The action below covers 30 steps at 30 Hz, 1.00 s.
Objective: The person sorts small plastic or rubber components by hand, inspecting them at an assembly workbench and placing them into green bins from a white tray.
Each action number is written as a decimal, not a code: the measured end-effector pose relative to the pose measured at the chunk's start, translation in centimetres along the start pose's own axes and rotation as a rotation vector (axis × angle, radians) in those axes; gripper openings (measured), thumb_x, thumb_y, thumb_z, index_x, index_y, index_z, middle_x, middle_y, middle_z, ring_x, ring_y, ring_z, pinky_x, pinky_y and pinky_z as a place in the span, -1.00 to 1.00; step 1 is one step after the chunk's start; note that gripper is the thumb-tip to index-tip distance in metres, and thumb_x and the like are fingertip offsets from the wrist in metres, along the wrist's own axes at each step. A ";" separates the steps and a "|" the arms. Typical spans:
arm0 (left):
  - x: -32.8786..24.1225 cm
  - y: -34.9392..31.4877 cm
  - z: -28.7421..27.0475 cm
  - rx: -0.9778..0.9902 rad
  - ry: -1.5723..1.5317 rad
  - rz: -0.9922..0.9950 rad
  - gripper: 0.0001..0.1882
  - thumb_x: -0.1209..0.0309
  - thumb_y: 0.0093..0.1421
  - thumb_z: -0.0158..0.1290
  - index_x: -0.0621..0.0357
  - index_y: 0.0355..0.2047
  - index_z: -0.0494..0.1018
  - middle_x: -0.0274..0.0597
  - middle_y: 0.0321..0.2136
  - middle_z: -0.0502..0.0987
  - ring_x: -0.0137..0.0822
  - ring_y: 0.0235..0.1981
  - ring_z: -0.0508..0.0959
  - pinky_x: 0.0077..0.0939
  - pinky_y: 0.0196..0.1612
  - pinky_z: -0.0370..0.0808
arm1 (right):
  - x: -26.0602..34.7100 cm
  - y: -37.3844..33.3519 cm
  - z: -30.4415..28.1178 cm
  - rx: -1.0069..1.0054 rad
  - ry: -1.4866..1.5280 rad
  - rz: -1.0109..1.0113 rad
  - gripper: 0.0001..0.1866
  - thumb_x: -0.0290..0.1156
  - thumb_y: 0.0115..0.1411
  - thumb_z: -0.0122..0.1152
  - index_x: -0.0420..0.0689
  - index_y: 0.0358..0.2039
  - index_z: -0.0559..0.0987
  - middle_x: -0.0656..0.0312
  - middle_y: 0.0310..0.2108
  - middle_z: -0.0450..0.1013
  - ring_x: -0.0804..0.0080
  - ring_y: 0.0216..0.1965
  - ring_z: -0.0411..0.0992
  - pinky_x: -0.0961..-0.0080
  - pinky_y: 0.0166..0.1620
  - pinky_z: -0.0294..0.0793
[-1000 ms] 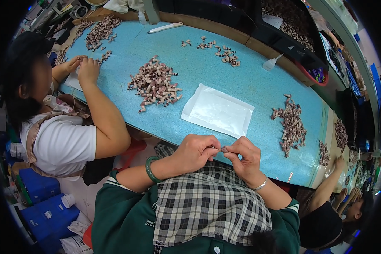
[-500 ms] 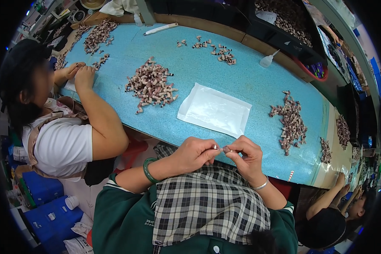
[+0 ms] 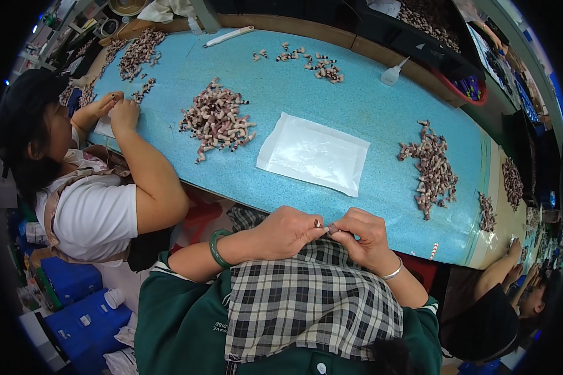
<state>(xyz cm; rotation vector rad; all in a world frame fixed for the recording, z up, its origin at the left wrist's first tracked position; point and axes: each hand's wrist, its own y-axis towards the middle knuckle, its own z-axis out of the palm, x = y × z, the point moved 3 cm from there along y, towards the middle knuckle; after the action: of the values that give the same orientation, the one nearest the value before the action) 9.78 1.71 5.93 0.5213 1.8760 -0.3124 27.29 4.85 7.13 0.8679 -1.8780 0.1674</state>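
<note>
Over the checked cloth on my lap, close to the table's near edge, my left hand (image 3: 289,232) and my right hand (image 3: 361,236) meet fingertip to fingertip. My left hand pinches a small piece with a dark and white end (image 3: 319,224). Between the thumb and forefinger of my right hand is a small purplish-brown piece (image 3: 333,229). Whether the two pieces are joined is too small to tell. Both look like the little figurine parts in the heaps. Beyond my hands lies a white padded envelope (image 3: 314,154) on the blue tabletop (image 3: 281,87).
A heap of pale and brown figurine parts (image 3: 216,119) lies left of the envelope, a purplish heap (image 3: 435,170) to its right. At the back are a white pen-like tool (image 3: 229,35) and a dropper bottle (image 3: 391,74). A co-worker (image 3: 100,181) sits at left, others at far right.
My fingertips have drawn closer together, both hands still pinching. The view has shifted slightly, so the table's contents sit a little higher. The co-worker at left stays in place.
</note>
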 end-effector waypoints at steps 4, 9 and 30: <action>0.5 -0.1 0.7 0.040 -0.087 -0.027 -0.74 0.30 0.26 -0.08 0.20 -0.51 0.37 -0.07 -0.72 0.35 -0.03 -0.65 0.41 -0.27 -0.56 0.32 | -0.2 -0.1 -0.2 0.080 0.033 -0.012 -0.93 -0.52 -0.02 0.28 -0.17 -0.48 0.57 0.20 -0.65 0.37 0.33 -0.59 0.37 0.47 -0.52 0.33; 0.8 -0.2 1.2 0.039 0.091 -0.048 -0.74 0.31 0.26 -0.08 0.20 -0.51 0.38 -0.02 -0.73 0.36 0.00 -0.65 0.43 -0.22 -0.57 0.32 | -0.2 -0.2 -0.1 0.106 -0.001 -0.010 -0.91 -0.55 -0.06 0.28 -0.17 -0.49 0.55 0.18 -0.66 0.36 0.30 -0.60 0.36 0.45 -0.53 0.34; 0.2 0.0 1.4 0.079 0.089 -0.033 -0.67 0.26 0.28 -0.12 0.22 -0.54 0.36 0.00 -0.71 0.38 0.02 -0.63 0.44 -0.19 -0.57 0.31 | -0.9 -2.1 0.6 0.031 0.227 0.229 -0.92 -0.49 0.04 0.25 -0.22 -0.44 0.58 0.24 -0.64 0.39 0.57 -0.67 0.30 0.63 -0.59 0.24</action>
<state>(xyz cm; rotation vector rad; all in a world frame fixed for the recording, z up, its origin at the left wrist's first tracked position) 10.91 1.09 5.26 0.5660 1.9661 -0.3919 28.41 3.46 5.55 0.6240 -1.7603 0.4195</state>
